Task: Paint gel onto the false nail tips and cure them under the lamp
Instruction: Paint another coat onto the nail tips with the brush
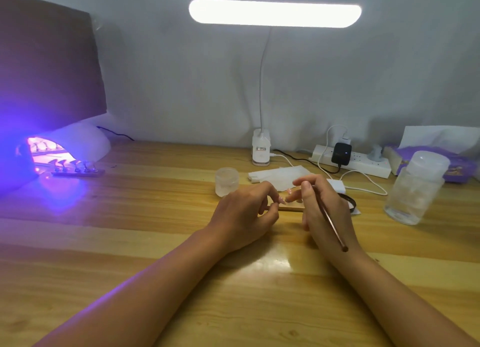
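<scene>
A small wooden strip [291, 208] carrying pink false nail tips [293, 196] lies on the table at centre. My left hand [246, 211] rests at its left end, fingers curled against it. My right hand [322, 209] grips a thin brush [331, 222], its handle pointing back toward me and its tip hidden near the nail tips. At far left the white curing lamp [78, 144] glows violet. A second strip with several nail tips [78, 170] sits at its mouth.
A small frosted jar [226, 181] stands left of my hands, white paper [275, 176] behind them. A desk lamp base [261, 149], power strip [350, 162] with cables, a clear lidded jar [415, 188] and a purple tissue pack [426, 152] line the back and right.
</scene>
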### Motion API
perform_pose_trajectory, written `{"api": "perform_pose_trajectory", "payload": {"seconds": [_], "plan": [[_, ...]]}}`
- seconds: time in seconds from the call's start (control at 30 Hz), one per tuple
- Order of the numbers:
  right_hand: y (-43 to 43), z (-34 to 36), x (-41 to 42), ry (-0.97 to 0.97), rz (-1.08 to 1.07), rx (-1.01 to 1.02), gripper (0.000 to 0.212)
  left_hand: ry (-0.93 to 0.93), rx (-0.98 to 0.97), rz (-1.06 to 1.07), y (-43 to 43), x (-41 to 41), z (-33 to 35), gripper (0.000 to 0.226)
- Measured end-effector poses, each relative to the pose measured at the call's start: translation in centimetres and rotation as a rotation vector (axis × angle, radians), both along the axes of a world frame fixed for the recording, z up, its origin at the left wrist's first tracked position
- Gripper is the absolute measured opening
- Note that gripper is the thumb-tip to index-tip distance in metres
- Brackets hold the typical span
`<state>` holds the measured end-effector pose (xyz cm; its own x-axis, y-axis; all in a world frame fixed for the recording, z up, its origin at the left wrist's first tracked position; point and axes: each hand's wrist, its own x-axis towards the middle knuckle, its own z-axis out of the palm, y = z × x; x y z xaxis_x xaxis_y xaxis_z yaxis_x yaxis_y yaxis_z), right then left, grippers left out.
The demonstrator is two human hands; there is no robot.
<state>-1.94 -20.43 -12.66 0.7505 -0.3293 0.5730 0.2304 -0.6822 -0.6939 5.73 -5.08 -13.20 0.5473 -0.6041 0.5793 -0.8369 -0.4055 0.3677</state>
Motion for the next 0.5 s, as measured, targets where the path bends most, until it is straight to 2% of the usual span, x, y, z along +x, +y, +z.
{"api": "perform_pose_trajectory", "payload": {"seconds": [0.13, 0.23, 0.4, 0.5], "plan": [[-0.1, -0.2, -0.2, 0.083, 0.022, -0.078, 0.011, 0.019, -0.102, 0.024, 0.2, -0.4, 0.4, 0.009], [0.1, -0.2, -0.4, 0.153, 0.045, -0.127, 0.017, 0.077, -0.169, 0.018, 0.4, -0.3, 0.4, 0.007], [0.4, -0.1, -0.3, 0.123, 0.064, -0.145, 0.019, 0.35, -0.368, -0.089, -0.5, -0.3, 0.3, 0.007], [0.2, -0.1, -0.3, 0.114, 0.069, -0.124, 0.019, 0.454, -0.395, -0.141, -1.1, -0.6, 0.2, 0.007]]}}
